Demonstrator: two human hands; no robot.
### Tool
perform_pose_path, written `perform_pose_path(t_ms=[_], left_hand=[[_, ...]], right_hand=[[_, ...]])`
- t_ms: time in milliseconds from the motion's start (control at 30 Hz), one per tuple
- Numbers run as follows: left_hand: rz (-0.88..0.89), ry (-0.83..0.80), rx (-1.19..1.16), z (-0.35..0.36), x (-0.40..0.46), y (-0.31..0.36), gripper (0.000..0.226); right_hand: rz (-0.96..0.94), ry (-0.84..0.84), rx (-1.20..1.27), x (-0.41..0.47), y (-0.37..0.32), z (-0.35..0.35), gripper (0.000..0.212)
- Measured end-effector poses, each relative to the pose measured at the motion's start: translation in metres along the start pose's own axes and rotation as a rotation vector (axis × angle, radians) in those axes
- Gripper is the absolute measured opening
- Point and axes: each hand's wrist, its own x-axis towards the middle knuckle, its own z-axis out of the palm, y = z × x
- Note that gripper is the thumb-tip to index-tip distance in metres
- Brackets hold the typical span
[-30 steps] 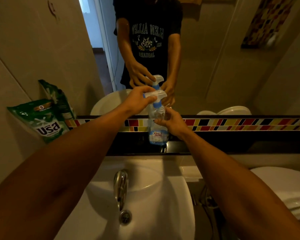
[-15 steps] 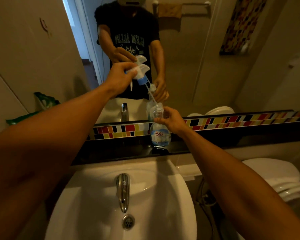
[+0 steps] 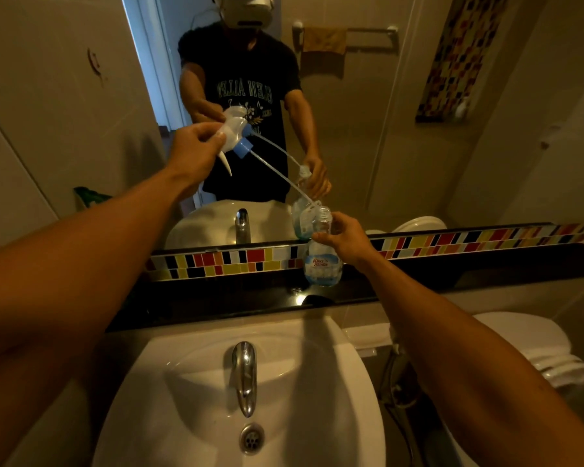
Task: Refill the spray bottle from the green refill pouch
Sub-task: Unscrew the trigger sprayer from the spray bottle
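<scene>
The left hand (image 3: 196, 146) holds the spray top (image 3: 234, 134), off now. The right hand (image 3: 346, 239) grips the spray bottle (image 3: 322, 264). Pouring from the green refill pouch (image 3: 88, 196) is still left.

Spray bottle (image 3: 322, 261): clear plastic, blue-and-white label on the front, open at the neck, upright, held just above the dark shelf at the far side of the sink, right of centre, with its base close over the shelf. Little liquid visible through the clear wall.

Spray head (image 3: 234, 136): white trigger with a blue screw collar, off the bottle, tilted, raised up and to the left. Thin clear tube (image 3: 280, 176) running from the collar down and right, its tip at the bottle's open neck.

Green refill pouch (image 3: 90, 197): only a green corner showing, far left against the wall, mostly hidden behind the left forearm.
</scene>
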Motion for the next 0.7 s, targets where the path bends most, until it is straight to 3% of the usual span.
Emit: perform_pose_path(t_ms=[700], left_hand=[[-0.595, 0.261, -0.409, 0.006, -0.058, -0.076, 0.026]], right_hand=[[-0.006, 0.036, 0.057, -0.007, 0.007, -0.003, 0.043]])
